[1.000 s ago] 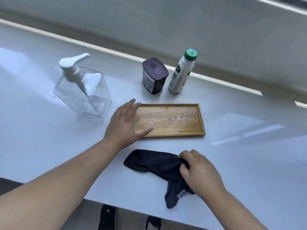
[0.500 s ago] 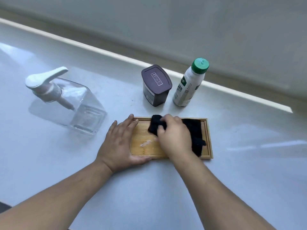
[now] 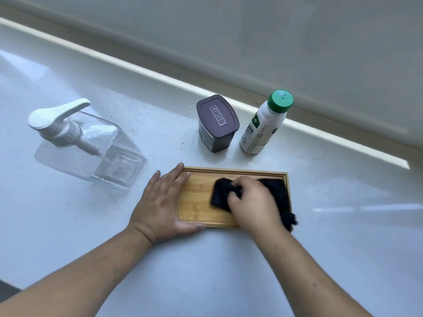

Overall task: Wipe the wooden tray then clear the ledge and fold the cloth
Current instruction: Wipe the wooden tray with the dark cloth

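**Tray wiped with dark cloth**

The wooden tray (image 3: 199,202) is set flat on the white ledge (image 3: 229,271), near the middle. Its left end is braced by the left hand (image 3: 160,207), laid flat with fingers spread over the rim. A bunched black cloth (image 3: 272,191) is gripped by the right hand (image 3: 251,204) on the tray's right half, one corner hanging over the near rim. Beyond the tray are placed a dark lidded tub (image 3: 216,123) and a green-capped bottle (image 3: 265,124); a clear pump dispenser (image 3: 87,145) is seen far left.

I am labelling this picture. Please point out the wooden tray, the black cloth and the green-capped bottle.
wooden tray (image 3: 198,200), head view, bare floor left of the cloth
black cloth (image 3: 273,186), head view, flat part beyond the knuckles
green-capped bottle (image 3: 258,131), head view, white body
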A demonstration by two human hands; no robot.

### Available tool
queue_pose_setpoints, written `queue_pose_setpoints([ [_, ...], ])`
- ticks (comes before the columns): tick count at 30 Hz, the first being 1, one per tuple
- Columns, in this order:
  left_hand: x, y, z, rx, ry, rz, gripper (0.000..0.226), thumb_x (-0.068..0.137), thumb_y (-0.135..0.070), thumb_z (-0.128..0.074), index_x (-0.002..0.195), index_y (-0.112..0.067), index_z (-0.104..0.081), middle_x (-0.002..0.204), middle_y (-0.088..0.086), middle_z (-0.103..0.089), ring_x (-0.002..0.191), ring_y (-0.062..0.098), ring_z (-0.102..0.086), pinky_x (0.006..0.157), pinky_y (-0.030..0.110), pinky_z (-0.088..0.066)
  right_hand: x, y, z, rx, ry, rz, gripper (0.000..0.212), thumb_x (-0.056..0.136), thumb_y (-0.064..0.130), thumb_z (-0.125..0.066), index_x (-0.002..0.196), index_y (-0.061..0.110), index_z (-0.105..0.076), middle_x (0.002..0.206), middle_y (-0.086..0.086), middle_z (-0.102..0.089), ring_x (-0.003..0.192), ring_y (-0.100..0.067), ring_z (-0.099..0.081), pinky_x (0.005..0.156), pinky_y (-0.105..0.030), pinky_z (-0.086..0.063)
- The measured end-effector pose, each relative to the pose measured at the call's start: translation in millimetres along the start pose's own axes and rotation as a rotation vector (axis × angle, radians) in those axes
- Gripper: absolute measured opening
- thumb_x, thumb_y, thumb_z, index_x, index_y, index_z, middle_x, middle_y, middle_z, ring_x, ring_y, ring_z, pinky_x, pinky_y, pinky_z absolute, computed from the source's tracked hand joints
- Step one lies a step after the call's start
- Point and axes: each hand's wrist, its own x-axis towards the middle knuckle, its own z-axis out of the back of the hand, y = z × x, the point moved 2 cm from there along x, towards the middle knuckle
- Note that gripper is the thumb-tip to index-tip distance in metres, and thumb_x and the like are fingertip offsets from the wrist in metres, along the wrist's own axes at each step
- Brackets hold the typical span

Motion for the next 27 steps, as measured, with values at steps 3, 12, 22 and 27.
queue_pose_setpoints([
  [3,1.1,-0.8,-0.1,-0.043,-0.027,-0.002,0.111,0.066,-0.069,-0.073,0.156,-0.011,-0.043,0.170,0.007,-0.032,0.150,0.024,-0.041,0.126,0.058,-0.021,-7.7,51.0,-43.2,0.018,0.133,0.212,0.024,0.092,0.022,-0.063,0.112,0.016,-0.074,0.115,-0.011,-0.070,0.108,-0.031,-0.065,0.094,-0.037,-0.051],
  [12,0.4,0.3,-0.4,-0.016,0.004,0.008,0.132,0.056,-0.094,-0.070,0.159,-0.019,-0.036,0.172,0.001,-0.028,0.153,0.021,-0.034,0.127,0.057,-0.018,-23.0,14.0,10.8,-0.330,0.480,0.145,0.010,0.085,0.025,-0.058,0.076,0.024,-0.062,0.081,0.002,-0.070,0.080,-0.025,-0.065,0.059,-0.031,-0.044],
  [22,0.0,-0.9,1.0,-0.012,0.023,-0.003,0.126,0.053,-0.071,-0.076,0.159,-0.016,-0.037,0.172,0.002,-0.025,0.154,0.021,-0.032,0.129,0.052,-0.013,-16.3,72.0,-36.1,-0.211,0.508,0.379,0.024,0.087,0.015,-0.057,0.097,0.019,-0.078,0.089,-0.004,-0.069,0.092,-0.032,-0.064,0.071,-0.033,-0.048],
  [27,0.8,-1.8,0.5,-0.009,0.009,0.016,0.126,0.052,-0.079,-0.076,0.157,-0.018,-0.040,0.171,0.000,-0.027,0.153,0.019,-0.032,0.130,0.047,-0.011,-17.8,49.4,-24.4,-0.177,0.427,0.277,0.028,0.088,0.019,-0.053,0.101,0.027,-0.077,0.090,0.002,-0.073,0.087,-0.025,-0.066,0.066,-0.032,-0.049],
])
